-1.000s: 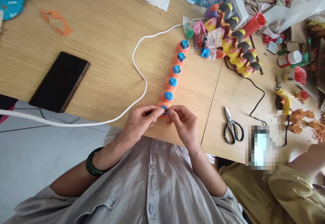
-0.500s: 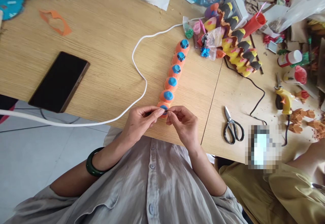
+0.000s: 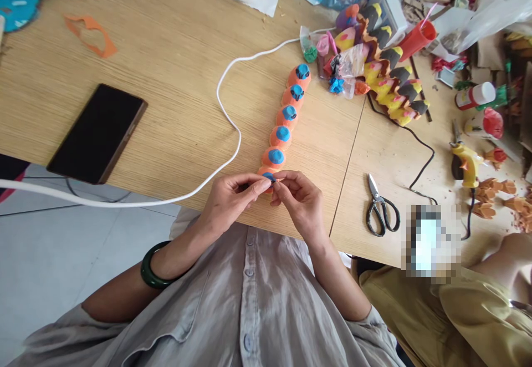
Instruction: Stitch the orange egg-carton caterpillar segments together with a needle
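My left hand (image 3: 233, 198) and my right hand (image 3: 300, 200) meet at the near end of a row of orange cups (image 3: 283, 136), which looks like a painted egg-carton strip. Thumb and forefinger are pinched on each hand. Between the fingertips shows a bit of a small dark piece, too tiny to name for sure. The cups have blue tops, and the farther ones carry small black marks. My fingers partly cover the nearest blue top (image 3: 268, 177). More dark stuff shows inside my left hand, mostly hidden.
A white cable (image 3: 220, 92) curves left of the strip; a phone (image 3: 97, 134) lies farther left. At right are scissors (image 3: 377, 206), a yellow glue gun (image 3: 465, 163), bags of coloured clay (image 3: 338, 67) and a painted carton (image 3: 393, 73). Another person's arm (image 3: 509, 256) is at far right.
My right fingertips have shifted very slightly against the left ones, and less of the dark piece shows between them. The orange strip stays in place.
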The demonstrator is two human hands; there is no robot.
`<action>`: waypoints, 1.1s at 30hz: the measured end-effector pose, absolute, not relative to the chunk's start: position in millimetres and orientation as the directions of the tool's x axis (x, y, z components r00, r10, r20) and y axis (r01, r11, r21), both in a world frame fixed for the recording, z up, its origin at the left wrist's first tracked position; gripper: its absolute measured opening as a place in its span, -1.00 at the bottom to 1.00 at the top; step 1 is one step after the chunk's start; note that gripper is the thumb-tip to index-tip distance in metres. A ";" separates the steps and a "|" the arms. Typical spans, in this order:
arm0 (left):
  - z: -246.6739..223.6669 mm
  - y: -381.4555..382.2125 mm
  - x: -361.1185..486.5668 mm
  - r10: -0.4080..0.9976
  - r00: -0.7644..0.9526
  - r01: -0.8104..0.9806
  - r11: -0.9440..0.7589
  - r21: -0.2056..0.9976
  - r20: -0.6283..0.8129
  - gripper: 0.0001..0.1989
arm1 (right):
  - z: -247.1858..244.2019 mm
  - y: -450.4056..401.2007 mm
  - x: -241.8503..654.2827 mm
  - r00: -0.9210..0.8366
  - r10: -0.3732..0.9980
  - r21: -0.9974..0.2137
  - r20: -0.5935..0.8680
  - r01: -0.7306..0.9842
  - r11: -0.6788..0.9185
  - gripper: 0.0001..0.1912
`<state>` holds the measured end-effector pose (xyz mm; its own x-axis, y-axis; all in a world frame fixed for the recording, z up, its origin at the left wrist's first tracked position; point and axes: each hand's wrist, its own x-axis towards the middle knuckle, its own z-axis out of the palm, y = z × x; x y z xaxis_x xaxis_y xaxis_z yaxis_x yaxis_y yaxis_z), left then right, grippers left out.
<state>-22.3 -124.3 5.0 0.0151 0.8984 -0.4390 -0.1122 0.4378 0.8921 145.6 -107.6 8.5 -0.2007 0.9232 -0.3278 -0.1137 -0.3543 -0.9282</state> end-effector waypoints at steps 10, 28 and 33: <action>7.6 -126.1 -23.2 0.907 -0.026 -0.058 0.418 0.906 -0.420 -0.60 | 7.5 -107.2 146.0 -0.176 0.934 -0.935 -0.310 -0.123 -0.333 -0.75; 9.2 -123.3 -20.3 0.925 -0.057 -0.020 0.376 0.927 -0.376 -0.65 | 12.1 -104.2 145.4 -0.164 0.923 -0.926 -0.349 -0.089 -0.366 -0.62; 8.2 -123.4 -20.9 0.918 -0.044 -0.065 0.390 0.918 -0.393 -0.67 | 11.4 -104.0 144.4 -0.157 0.921 -0.923 -0.357 -0.093 -0.373 -0.58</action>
